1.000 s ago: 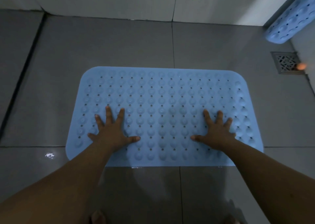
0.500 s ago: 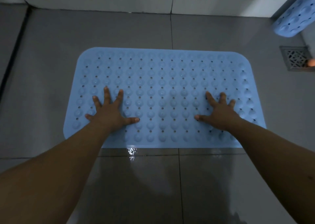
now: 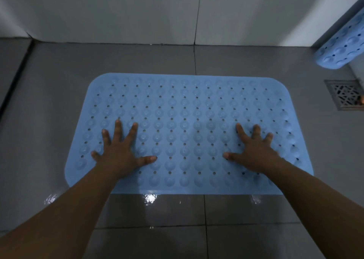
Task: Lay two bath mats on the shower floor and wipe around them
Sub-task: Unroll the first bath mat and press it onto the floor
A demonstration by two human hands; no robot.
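Blue mat (image 3: 187, 105) is lying flat on the grey tiled floor (image 3: 59, 85), near the wall (image 3: 118, 12), and both hands are pressing on its near half, left hand (image 3: 120, 150) with fingers spread wide and flat, right hand (image 3: 254, 150) likewise spread, palm down. A second mat (image 3: 342, 44) is sitting rolled up at the far right, leaning by the wall just beyond the drain (image 3: 344, 94), well apart from the flat one.
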